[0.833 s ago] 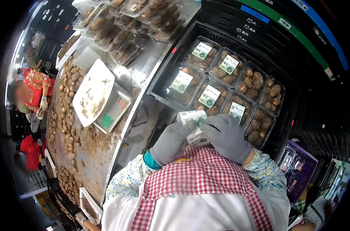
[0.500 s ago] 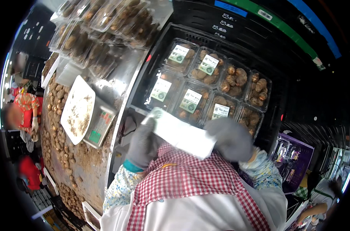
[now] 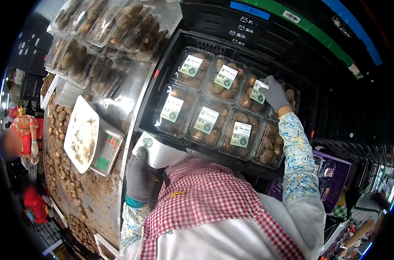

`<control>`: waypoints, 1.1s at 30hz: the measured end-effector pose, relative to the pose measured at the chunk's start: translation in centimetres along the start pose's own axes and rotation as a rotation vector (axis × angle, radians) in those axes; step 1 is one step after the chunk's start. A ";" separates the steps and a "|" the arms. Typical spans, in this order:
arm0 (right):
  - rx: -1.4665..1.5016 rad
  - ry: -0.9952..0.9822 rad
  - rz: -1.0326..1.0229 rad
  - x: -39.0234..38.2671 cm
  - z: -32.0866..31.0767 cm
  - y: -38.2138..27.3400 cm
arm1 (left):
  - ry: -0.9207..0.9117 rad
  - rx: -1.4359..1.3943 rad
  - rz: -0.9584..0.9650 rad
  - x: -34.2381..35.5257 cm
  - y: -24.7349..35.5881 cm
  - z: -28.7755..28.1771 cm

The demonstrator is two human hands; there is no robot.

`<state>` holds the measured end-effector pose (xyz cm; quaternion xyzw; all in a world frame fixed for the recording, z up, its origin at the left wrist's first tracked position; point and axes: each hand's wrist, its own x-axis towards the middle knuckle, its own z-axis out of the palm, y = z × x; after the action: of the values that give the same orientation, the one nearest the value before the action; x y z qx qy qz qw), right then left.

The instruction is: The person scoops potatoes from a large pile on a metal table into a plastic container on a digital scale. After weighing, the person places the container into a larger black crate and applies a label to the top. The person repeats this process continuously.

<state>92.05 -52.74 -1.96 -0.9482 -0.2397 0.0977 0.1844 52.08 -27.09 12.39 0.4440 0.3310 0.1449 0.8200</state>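
In my left hand [image 3: 141,175], a gloved hand closed with the thumb on top, is a strip of label backing paper [image 3: 164,151] with a green-and-white label at its end. My right hand [image 3: 275,93], in a grey glove, reaches into the black crate [image 3: 147,125]. Its fingers are pressed together at the edge of a label [image 3: 258,92], which lies against the lid of a clear pack of small brown taro-like tubers [image 3: 246,102]. Labelled packs [image 3: 207,121] stand beside it in two rows. The near-right pack [image 3: 268,145] shows no label; another is partly behind my right forearm.
Left of the crate, a metal table [image 3: 132,80] holds a digital scale [image 3: 106,149] with a soiled white tray [image 3: 82,134], loose tubers [image 3: 60,151] and stacked filled packs [image 3: 114,26]. A purple crate [image 3: 335,173] stands at right. Other people are at the far left and lower right.
My right hand has moved from the label strip up and right to the third far-row pack, where a label now shows. My left hand has shifted left and down with the strip.
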 end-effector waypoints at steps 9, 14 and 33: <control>0.824 -0.517 -0.533 -13.6 -3.4 -18.0 | -0.395 0.578 0.184 -1.3 -1.6 -0.8; 0.813 -0.559 -0.592 -21.4 0.0 -23.5 | -0.239 -0.060 -0.145 -1.3 -0.9 -1.5; -0.004 0.235 -0.762 -28.1 -1.0 -22.5 | -0.431 -0.386 -0.662 -1.8 -6.1 -0.8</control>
<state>58.54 -48.44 10.66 -0.7964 -0.5517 -0.0875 0.2317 49.85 -30.96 7.76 0.1727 0.2435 -0.1623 0.9405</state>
